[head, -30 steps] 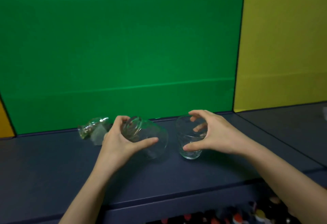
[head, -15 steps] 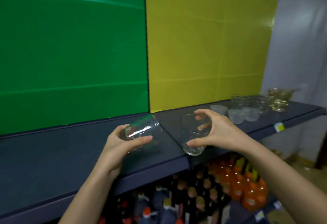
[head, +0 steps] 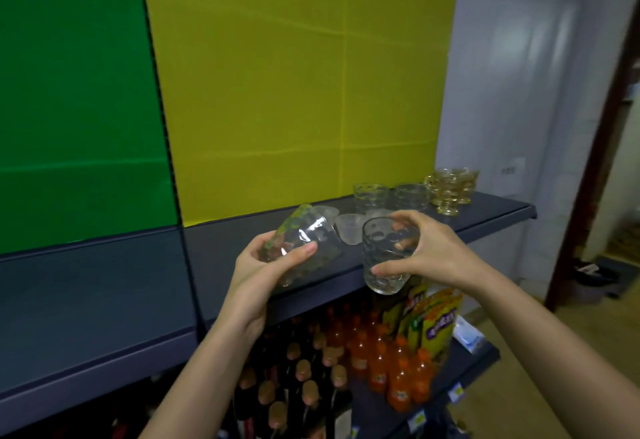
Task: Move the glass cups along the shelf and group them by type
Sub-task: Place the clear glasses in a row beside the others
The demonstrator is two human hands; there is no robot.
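Two empty cups held above shelf; left hand grips tilted cup; right hand grips upright cup.

Nothing here reads clearly. The yellow and green snack bags on the lower shelf carry a purple patch with pale characters, too blurred to make out. The orange drink bottles beside them wear labels whose print is too small to tell. Small price tags are clipped to the front edge of the lower shelf, and their figures cannot be read. The dark bottles show only caps, with no wording in sight.
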